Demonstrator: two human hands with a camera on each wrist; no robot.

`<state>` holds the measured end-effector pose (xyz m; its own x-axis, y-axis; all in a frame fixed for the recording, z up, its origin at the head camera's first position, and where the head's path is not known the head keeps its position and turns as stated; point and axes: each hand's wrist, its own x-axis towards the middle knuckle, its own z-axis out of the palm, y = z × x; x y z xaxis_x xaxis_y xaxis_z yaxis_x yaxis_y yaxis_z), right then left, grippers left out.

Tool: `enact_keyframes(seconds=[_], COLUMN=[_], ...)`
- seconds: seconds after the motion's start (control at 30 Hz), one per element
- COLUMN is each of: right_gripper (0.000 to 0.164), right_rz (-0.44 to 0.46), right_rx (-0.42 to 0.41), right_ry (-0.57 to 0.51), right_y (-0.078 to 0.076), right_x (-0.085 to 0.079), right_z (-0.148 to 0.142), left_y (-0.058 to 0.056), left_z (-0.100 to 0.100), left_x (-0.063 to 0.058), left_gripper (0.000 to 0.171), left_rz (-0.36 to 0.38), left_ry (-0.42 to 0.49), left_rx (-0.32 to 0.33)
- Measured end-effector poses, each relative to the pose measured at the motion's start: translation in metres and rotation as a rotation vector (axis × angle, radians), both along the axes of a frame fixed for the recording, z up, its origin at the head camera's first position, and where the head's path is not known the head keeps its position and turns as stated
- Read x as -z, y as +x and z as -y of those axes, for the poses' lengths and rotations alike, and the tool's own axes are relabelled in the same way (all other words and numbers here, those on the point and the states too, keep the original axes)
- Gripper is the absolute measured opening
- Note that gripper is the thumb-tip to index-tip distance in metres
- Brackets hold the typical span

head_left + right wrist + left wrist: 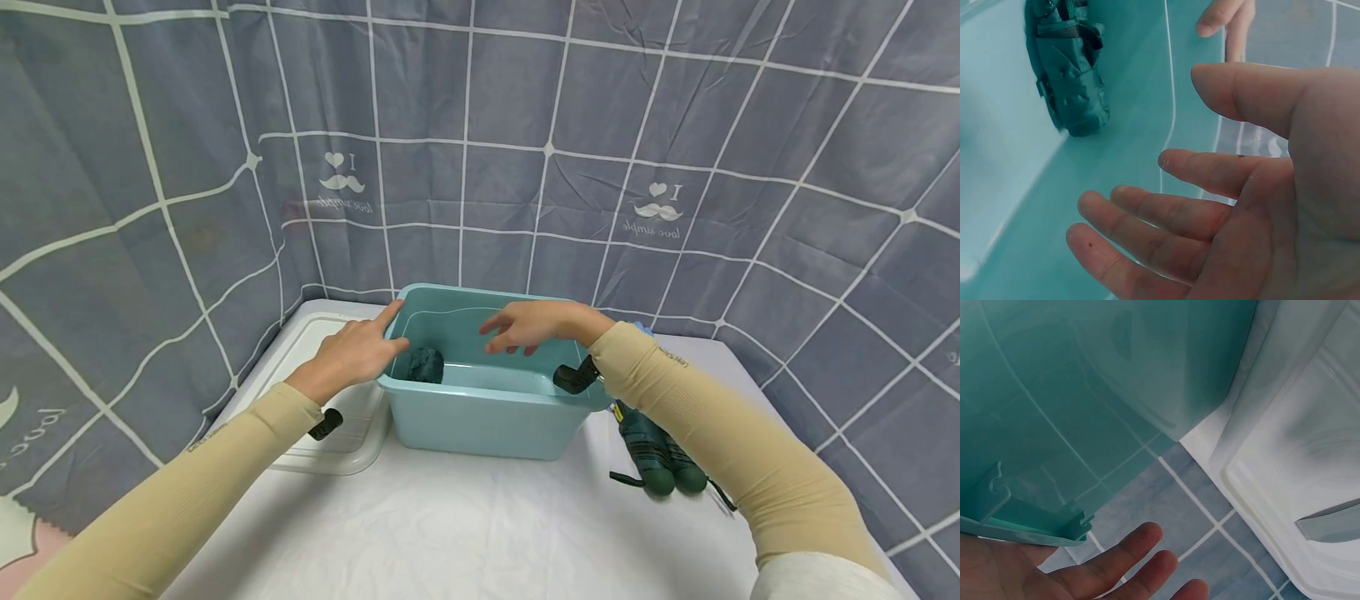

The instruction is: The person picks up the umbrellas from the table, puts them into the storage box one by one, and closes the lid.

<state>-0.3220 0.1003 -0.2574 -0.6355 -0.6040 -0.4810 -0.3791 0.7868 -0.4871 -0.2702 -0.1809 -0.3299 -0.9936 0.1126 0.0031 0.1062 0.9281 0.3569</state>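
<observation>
In the head view, my left hand (354, 354) rests at the left rim of a light teal plastic bin (480, 421), thumb on the inner side. In the left wrist view its fingers (1129, 547) stretch out straight outside the wall. My right hand (528, 323) hovers over the bin's opening, holding nothing; the right wrist view shows its fingers (1154, 253) spread and loosely bent. Inside the bin, at its left end, lies a folded dark green umbrella (1072, 81), partly hidden by the front wall in the head view.
Two more folded dark green umbrellas (660, 458) with straps lie side by side right of the bin, partly under my right forearm. A white lid (360, 454) lies left of the bin, under my left wrist. Grey checked curtain (502, 192) surrounds the white-covered table (465, 525).
</observation>
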Motion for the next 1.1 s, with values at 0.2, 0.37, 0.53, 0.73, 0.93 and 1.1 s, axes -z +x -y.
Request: enact_keyframes(seconds=[0.2, 0.37, 0.53, 0.73, 0.93, 1.1], right_gripper=[0.059, 0.057, 0.058, 0.060, 0.058, 0.059], right_rz=[-0.023, -0.035, -0.027, -0.051, -0.066, -0.086], right_rx=[0.010, 0.016, 0.052, 0.077, 0.133, 0.153], right_ry=[-0.008, -0.031, -0.060, -0.103, -0.122, -0.141], right_y=[0.005, 0.009, 0.012, 0.016, 0.021, 0.024], right_x=[-0.006, -0.006, -0.008, -0.010, -0.012, -0.014], right_z=[-0.022, -0.039, -0.056, -0.078, -0.096, -0.110], left_y=[0.000, 0.000, 0.000, 0.000, 0.000, 0.001], left_z=[0.000, 0.000, 0.000, 0.000, 0.000, 0.000], left_x=[0.000, 0.000, 0.000, 0.000, 0.001, 0.000], left_gripper=[0.076, 0.076, 0.076, 0.076, 0.076, 0.076], left_rz=[0.003, 0.004, 0.000, -0.001, -0.003, -0.005], left_ry=[0.004, 0.005, 0.009, 0.011, 0.012, 0.016], left_rx=[0.003, 0.004, 0.004, 0.005, 0.006, 0.008])
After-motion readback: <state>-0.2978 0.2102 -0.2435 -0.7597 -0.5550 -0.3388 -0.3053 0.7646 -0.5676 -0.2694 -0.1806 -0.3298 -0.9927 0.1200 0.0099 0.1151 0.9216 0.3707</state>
